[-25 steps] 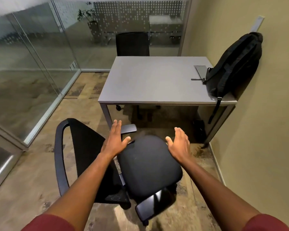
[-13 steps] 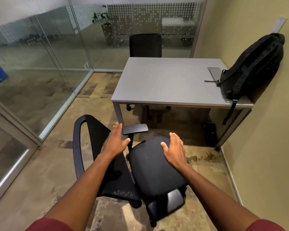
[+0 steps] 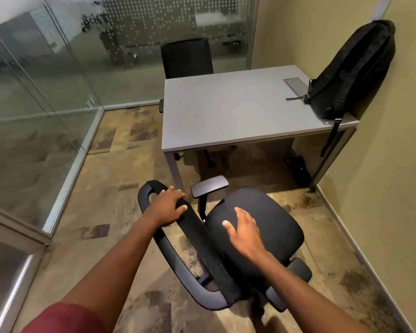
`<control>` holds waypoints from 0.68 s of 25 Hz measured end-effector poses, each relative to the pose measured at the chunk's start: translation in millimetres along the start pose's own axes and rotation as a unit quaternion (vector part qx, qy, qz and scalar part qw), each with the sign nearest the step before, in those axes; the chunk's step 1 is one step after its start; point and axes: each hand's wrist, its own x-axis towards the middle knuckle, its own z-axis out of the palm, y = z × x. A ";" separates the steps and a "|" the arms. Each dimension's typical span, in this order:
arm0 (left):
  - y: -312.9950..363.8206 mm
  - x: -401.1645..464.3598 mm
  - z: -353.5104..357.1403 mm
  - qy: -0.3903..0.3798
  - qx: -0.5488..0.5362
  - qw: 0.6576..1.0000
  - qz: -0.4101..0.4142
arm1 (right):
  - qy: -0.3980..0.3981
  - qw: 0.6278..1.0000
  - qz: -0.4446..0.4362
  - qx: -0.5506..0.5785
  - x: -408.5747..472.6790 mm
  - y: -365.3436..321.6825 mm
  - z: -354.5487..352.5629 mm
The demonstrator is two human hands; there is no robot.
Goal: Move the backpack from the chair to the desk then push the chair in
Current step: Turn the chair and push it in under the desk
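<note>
- Backpack [image 3: 353,68] already on the desk [image 3: 231,111] — far right corner, leaning upright against the wall, one strap hanging over the desk edge. First half of the task looks done.
- Office chair [image 3: 250,227] stands on the floor in front of the desk, well apart from it, turned sideways: backrest toward the left, seat toward the right.
- Left hand [image 3: 167,206] wraps over the top rim of the mesh backrest, fingers curled round the frame — a closed grip on the chair.
- Right hand [image 3: 244,230] is flat and open over the seat cushion, holding nothing; cannot tell if it presses the cushion or hovers just above.
- Handling, judged: chair likely rolls easily and swivels freely, so one-sided force will spin it rather than move it. Backrest rim is stiff, best place to hold; mesh gives, seat cushion is soft, armrest pads may wobble.
- Needs turning so the seat faces the desk before pushing in.
- Second chair [image 3: 186,57] sits behind the desk.
- No brand, label or readable writing anywhere.
</note>
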 end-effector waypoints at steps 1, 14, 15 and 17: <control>-8.4 1.8 -1.8 -0.007 0.016 1.000 0.022 | -0.006 1.000 0.004 0.005 -7.1 -9.4 10.8; -53.9 -4.8 5.7 0.012 0.092 0.976 0.195 | -0.055 0.994 0.054 -0.078 -66.1 -95.0 78.4; -54.5 -4.8 6.4 0.018 0.090 0.976 0.195 | -0.050 0.993 0.053 -0.096 -70.1 -98.3 80.6; -55.0 -5.0 7.4 0.026 0.091 0.976 0.197 | -0.041 0.989 0.057 -0.134 -78.0 -104.0 85.3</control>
